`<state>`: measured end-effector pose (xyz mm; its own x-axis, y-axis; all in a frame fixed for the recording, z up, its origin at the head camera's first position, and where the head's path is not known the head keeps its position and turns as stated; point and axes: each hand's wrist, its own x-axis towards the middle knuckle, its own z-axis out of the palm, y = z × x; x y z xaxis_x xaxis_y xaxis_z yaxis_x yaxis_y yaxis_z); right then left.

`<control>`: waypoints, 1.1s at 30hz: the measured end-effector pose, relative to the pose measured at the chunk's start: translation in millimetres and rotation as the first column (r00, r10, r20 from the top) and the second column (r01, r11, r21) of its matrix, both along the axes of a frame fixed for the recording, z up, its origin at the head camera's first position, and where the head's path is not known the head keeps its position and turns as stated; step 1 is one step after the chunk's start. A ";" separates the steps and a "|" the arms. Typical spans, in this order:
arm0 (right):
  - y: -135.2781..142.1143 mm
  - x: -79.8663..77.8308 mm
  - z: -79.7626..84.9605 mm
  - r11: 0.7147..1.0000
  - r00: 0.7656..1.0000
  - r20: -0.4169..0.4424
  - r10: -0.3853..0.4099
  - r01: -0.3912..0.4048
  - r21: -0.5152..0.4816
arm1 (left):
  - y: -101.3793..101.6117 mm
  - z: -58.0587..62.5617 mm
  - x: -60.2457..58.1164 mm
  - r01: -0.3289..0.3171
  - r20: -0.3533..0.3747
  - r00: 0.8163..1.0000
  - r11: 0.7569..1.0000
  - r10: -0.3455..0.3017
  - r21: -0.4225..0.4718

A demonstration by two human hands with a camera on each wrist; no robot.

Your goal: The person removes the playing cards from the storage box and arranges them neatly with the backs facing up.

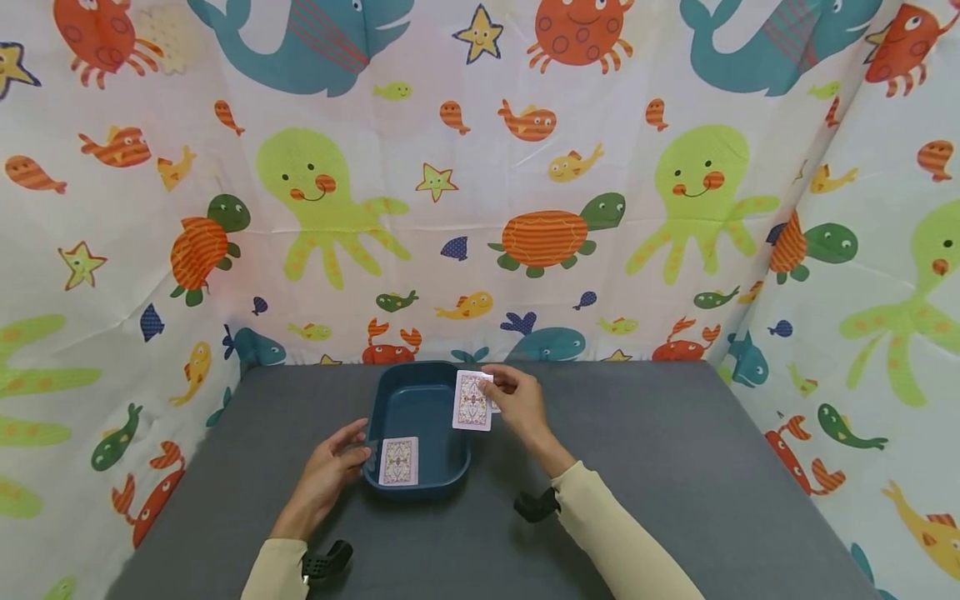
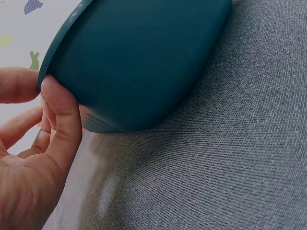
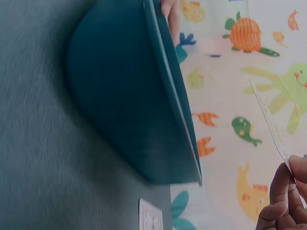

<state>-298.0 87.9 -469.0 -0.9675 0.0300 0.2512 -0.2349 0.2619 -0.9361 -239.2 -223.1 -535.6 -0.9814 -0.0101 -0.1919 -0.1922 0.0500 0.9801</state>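
Note:
A dark blue plastic tub (image 1: 420, 492) stands on the grey table, and a patterned playing card (image 1: 399, 461) lies face down inside it at the near left. With thumb and finger my left hand (image 1: 330, 471) pinches the tub's left rim; the left wrist view shows the fingertips (image 2: 60, 98) at that rim. My right hand (image 1: 522, 407) pinches another playing card (image 1: 472, 402) above the tub's right rim, its patterned back facing me. In the right wrist view this held card (image 3: 271, 127) appears almost edge-on.
One more card (image 3: 150, 215) lies on the table beside the tub, mostly hidden behind my right hand in the head view. The grey table (image 1: 637, 467) meets a cloth backdrop (image 1: 480, 208) printed with sea animals at the back and sides.

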 end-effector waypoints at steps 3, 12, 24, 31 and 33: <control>10.4 -4.7 -0.2 1.000 1.000 -0.006 -0.016 0.016 0.008 | 0.6 2.1 -1.1 0.003 -0.004 1.000 1.000 -0.003 -0.002; 32.3 -15.4 -4.5 0.999 0.999 0.018 -0.037 0.036 0.037 | -1.2 3.9 1.4 -0.002 0.003 1.000 1.000 0.002 -0.013; 60.4 -32.9 -19.6 0.992 0.996 0.052 -0.072 0.066 0.108 | -0.7 1.3 1.5 -0.001 0.003 1.000 1.000 0.001 -0.005; 73.3 -45.1 -23.2 0.986 0.993 0.072 -0.089 0.077 0.147 | -0.9 1.5 0.1 0.001 -0.004 1.000 1.000 -0.001 -0.003; 76.6 -47.2 -24.6 0.985 0.992 0.087 -0.096 0.082 0.152 | -1.0 0.5 0.5 0.000 0.003 1.000 1.000 0.000 -0.007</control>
